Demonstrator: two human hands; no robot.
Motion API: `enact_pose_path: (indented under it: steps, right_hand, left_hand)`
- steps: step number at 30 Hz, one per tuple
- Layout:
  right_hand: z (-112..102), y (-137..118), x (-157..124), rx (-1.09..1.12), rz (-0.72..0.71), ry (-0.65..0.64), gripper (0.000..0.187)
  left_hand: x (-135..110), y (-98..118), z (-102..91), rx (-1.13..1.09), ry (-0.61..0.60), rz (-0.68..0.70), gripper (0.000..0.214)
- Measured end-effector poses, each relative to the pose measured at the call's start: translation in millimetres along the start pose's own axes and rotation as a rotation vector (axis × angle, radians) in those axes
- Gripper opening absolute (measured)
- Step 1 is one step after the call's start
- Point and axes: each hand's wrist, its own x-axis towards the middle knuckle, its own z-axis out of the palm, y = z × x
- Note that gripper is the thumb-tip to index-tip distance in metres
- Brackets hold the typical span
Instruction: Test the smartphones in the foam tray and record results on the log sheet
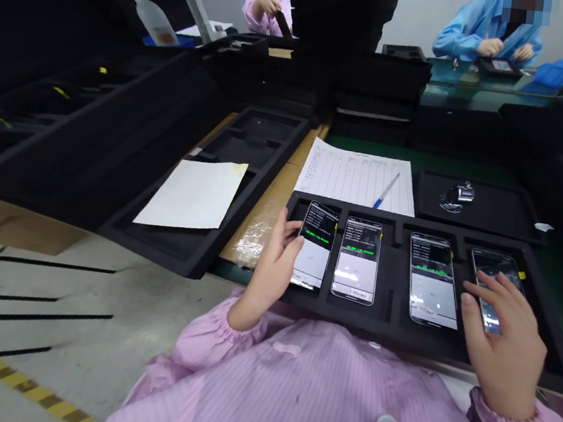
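Note:
My left hand [271,257] grips the left edge of the leftmost smartphone [316,244], which sits tilted in a black foam tray [396,213]. Its screen is lit with green-and-white test text. Two more lit smartphones [357,260] [434,281] lie in their own tray slots, untouched. My right hand [504,335] lies over the rightmost smartphone [495,274], with its fingers across the screen and its thumb at the left edge. That hand hides the lower part of the phone.
Behind the tray lie a ruled paper form [355,178] and a blue pen [385,191]. A white sheet [192,195] lies in a foam tray to the left. Black trays are stacked ahead. Two co-workers in smocks [270,5] [489,31] work beyond them.

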Motion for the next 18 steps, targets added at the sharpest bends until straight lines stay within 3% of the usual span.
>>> enact_pose_path:
  steps: [2,4,5,7,9,11,14,18]
  right_hand:
    - [-4,-14,3,0.12,0.012,0.036,0.025]
    - [-7,-33,6,0.301,0.02,-0.035,0.018]
    - [-7,-44,8,0.412,0.031,-0.137,0.016]
    - [-3,-67,10,0.672,0.104,-0.472,0.016]
    - [7,-91,12,0.947,0.224,-0.858,0.023]
    - [20,-111,14,1.187,0.318,-1.065,0.036]
    - [37,-131,14,1.344,0.349,-1.041,0.036]
    - [41,-136,12,1.19,0.353,-0.89,0.036]
  left_hand:
    - [6,2,-4.3,-0.159,-0.11,-0.1,0.08]
    - [12,7,-11.8,-0.216,-0.278,-0.178,0.087]
    - [14,11,-16.0,-0.243,-0.347,-0.193,0.087]
    - [12,21,-21.9,-0.344,-0.39,-0.158,0.075]
    - [1,31,-20.2,-0.487,-0.292,-0.061,0.055]
    - [-17,38,-9.8,-0.583,-0.134,0.031,0.041]
    - [-42,40,13.4,-0.632,0.014,0.138,0.035]
    - [-54,35,35.4,-0.609,0.142,0.272,0.039]
